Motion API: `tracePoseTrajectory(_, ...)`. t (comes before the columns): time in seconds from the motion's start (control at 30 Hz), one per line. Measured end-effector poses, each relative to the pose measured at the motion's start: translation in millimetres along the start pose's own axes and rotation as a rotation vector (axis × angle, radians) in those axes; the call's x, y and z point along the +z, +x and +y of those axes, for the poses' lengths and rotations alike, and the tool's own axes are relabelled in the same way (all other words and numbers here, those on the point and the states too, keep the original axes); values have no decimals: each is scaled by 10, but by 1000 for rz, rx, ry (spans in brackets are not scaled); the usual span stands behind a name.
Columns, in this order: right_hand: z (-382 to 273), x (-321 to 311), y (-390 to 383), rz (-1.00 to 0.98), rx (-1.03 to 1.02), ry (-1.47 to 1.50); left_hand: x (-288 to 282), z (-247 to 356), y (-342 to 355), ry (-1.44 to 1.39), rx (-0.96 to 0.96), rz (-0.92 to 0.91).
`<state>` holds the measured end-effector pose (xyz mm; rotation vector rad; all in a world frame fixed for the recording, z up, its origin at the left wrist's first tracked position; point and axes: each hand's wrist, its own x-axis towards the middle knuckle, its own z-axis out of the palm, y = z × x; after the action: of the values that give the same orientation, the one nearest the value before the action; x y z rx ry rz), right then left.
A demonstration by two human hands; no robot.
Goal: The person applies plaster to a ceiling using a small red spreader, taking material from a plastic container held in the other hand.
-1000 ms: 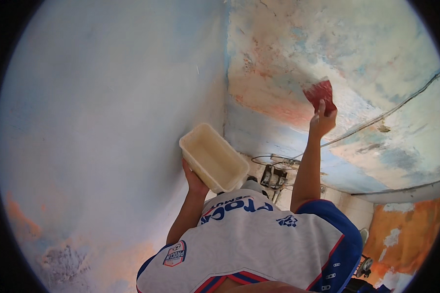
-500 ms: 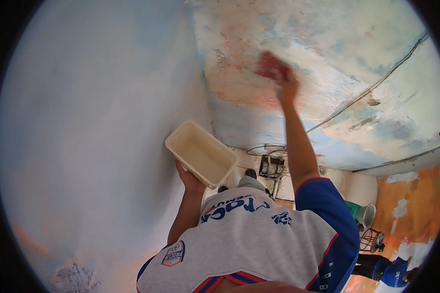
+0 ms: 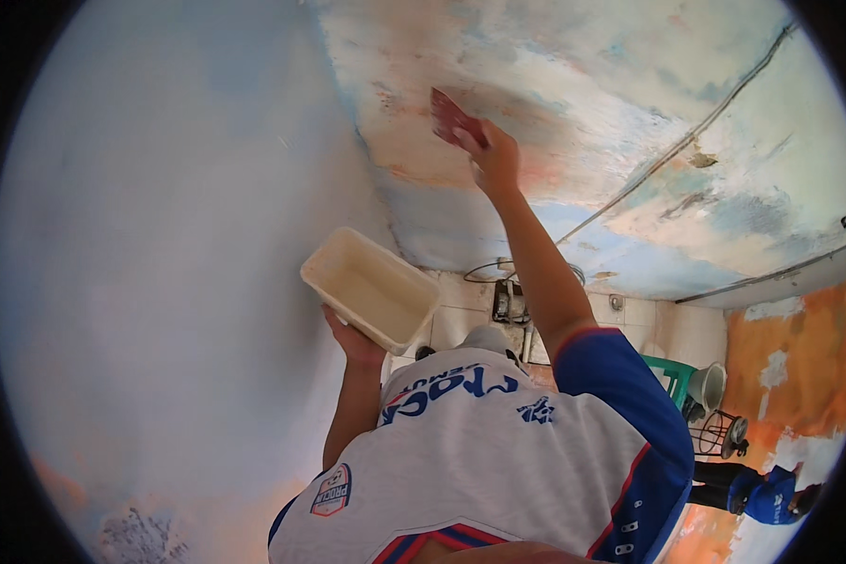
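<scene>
A red scraper with a flat, wide blade (image 3: 452, 115) is gripped in my right hand (image 3: 496, 162), which is raised with the arm stretched forward. The blade is at the patchy painted wall (image 3: 573, 103); whether its edge touches I cannot tell. My left hand (image 3: 355, 342) supports a cream rectangular tub (image 3: 351, 311) from its near side, fingers curled underneath and partly hidden. The tub is tilted, and its inside looks pale and smeared. It is close to the corner between the two walls.
A smooth pale blue wall (image 3: 160, 235) rises close on my left. Cables cross the far wall (image 3: 649, 174). On the tiled floor lie a dark device (image 3: 510, 303), a green stool (image 3: 669, 376), a bucket (image 3: 708, 385) and a wire-framed fan (image 3: 719, 434). Another person in blue (image 3: 766, 495) stands at lower right.
My right hand has swept the scraper leftward along the wall, and the blade has turned more edge-on. The tub and left hand have shifted slightly left in view, as has the background.
</scene>
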<state>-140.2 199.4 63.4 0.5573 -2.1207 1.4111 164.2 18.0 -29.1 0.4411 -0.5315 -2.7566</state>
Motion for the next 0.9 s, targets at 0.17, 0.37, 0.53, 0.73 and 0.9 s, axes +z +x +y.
tracePoseTrajectory(0.17,436,-402,385,108,25,-135,190,-207,-99,19,88,-110)
tracePoseTrajectory(0.37,1118,-1910,-160,456,171,218,363,-641,-161,13,217,-158)
tracePoseTrajectory(0.53,1284,-2880,-1159,306,315,246,841,-1301,-188,-77,172,-365)
tracePoseTrajectory(0.73,809,-3676,-1476,206,585,359,1326,-1945,-147,-105,47,-391)
tracePoseTrajectory(0.9,441,-4113,-1343,127,408,518,1463,-2343,9,-137,-228,-775)
